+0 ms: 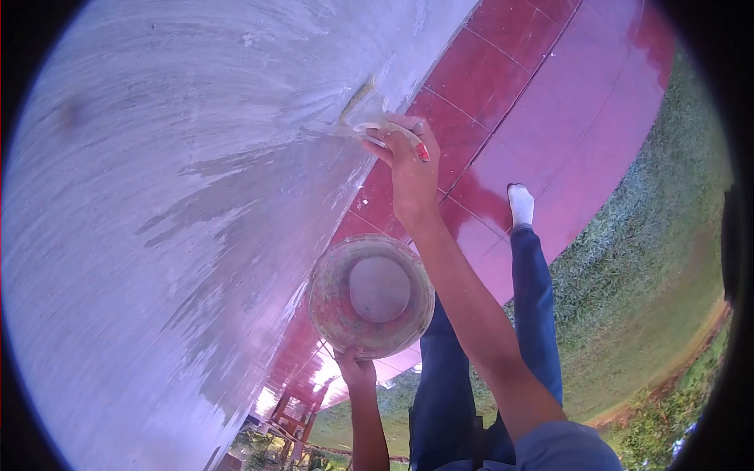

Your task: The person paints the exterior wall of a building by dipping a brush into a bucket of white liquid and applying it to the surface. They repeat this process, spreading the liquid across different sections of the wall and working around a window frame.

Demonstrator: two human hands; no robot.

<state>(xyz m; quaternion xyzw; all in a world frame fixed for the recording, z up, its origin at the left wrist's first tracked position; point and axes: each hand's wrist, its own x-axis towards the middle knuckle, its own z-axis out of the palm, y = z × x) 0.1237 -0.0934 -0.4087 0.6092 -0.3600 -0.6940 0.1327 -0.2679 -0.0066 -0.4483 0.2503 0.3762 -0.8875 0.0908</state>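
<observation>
So a wide brush (pixel 367 110) is being held up against the wall (pixel 188 157), bristle end first. Its body is whitish, a yellowish-tan strip can be seen along the bristle edge, and the tail of the handle is marked with red. The bucket (pixel 322 302) is held by its edge, just beside the wall and well apart from the brush, mouth turned to the camera. Its inside is pretty smeared with pale and greenish streaks, with some pinkish tint. A pale grey disc is seen at the bottom, liquid or bare base can't be told. The wall is coated pale bluish-white, kinda patchy, broken up by darker grey streaks.
</observation>
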